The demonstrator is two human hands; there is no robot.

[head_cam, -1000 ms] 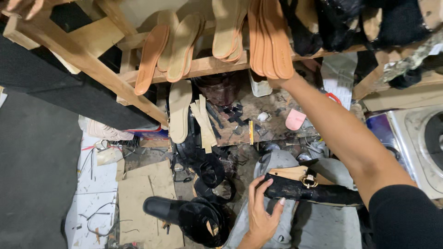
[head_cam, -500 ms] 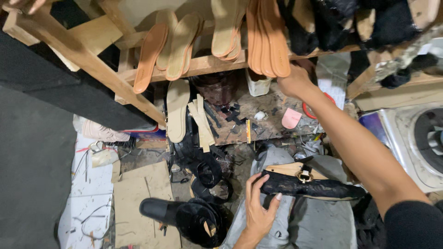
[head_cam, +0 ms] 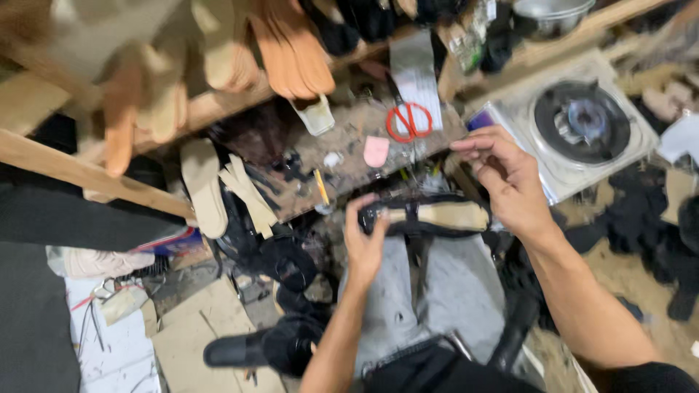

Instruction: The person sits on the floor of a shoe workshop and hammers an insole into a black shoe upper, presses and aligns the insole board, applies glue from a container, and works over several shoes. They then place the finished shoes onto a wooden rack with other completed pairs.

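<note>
My left hand [head_cam: 364,244] grips the near end of a black sandal [head_cam: 437,217] with a tan insole, held sideways over my grey-clothed lap. Just right of the sandal's far end, my right hand [head_cam: 510,178] hovers with the fingers pinched together; whether something small sits between them is too blurred to tell. Red-handled scissors [head_cam: 408,122] and a small pink piece [head_cam: 376,151] lie on the stained wooden workbench [head_cam: 349,171] beyond the hands.
Tan and orange sole cut-outs [head_cam: 291,51] hang from a wooden rack above the bench. A white appliance with a round black burner [head_cam: 582,120] stands at right. Black shoes [head_cam: 269,346] and cardboard [head_cam: 196,342] lie on the floor at lower left.
My right hand has drawn back from the rack at the top to the sandal. The sandal now shows its tan insole, and the view has swung right.
</note>
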